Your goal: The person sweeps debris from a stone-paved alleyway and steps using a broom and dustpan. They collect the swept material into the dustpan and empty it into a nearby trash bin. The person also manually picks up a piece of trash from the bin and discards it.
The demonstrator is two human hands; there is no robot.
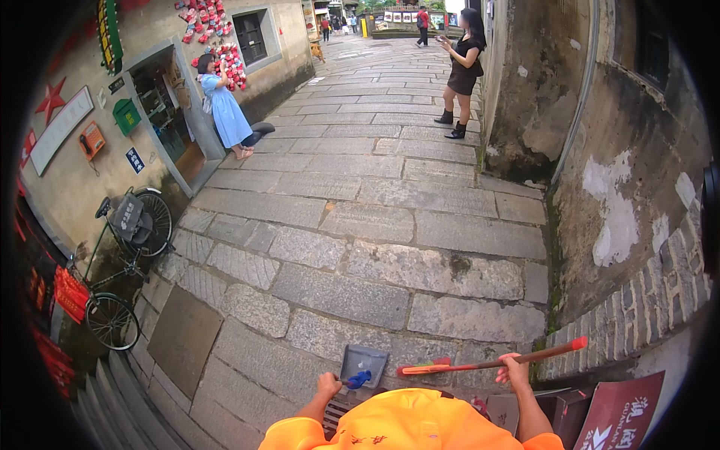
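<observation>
My left hand [328,385] is closed on the handle of a grey dustpan [363,354], low in front of me over the paving stones. A bunched blue thing [359,379] sits at the pan's near edge, its kind not clear. My right hand [514,370] grips the wooden stick of a broom [550,352] that has a red end cap. The stick lies almost level, rising toward the right. Its orange-red head end [424,367] points left, just right of the dustpan, with the bristles hard to make out.
A bicycle [126,247] leans by the left wall, near a flat brown plate [185,341]. Ahead stand a person in a blue dress [223,112] and a person in dark clothes [463,71]. A weathered wall [622,187] and a maroon sign [621,412] are to my right.
</observation>
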